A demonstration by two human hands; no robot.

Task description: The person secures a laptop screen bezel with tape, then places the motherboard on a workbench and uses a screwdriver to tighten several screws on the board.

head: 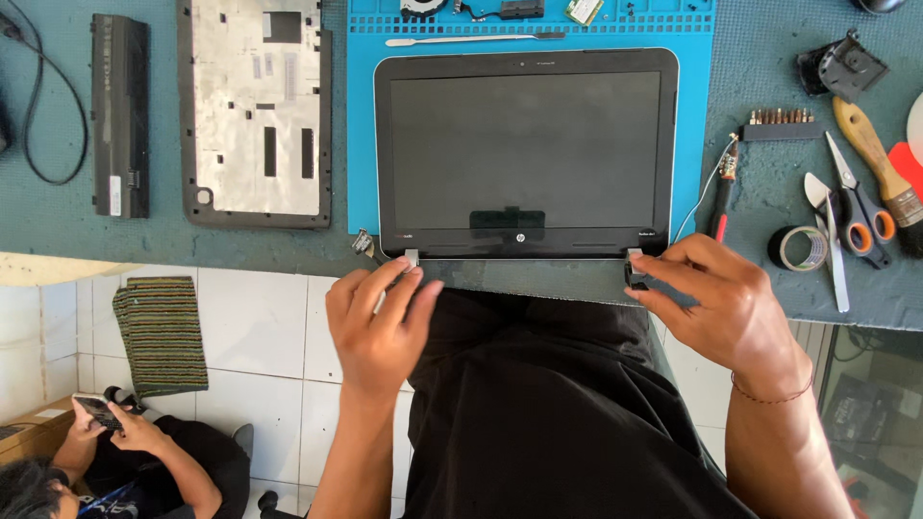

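Nearest us, at six o'clock, black cloth covers our lap. Our left hand (377, 332) curls its fingers together on the small metal hinge (411, 258) at seven o'clock of the laptop screen panel (525, 152). Our right hand (726, 306) pinches shut on the black hinge piece (636, 276) at the panel's five o'clock corner. The panel, glossy black glass in a rounded silver frame, lies flat on a blue rubbery mat (360, 144) over a grey-green felt table (769, 202). At nine o'clock lies a dull metal-lined bottom cover (255, 111), then a long black battery (120, 113). At three o'clock lie a tape roll (797, 247), orange-handled scissors (854, 202) and a wooden-handled brush (877, 159).
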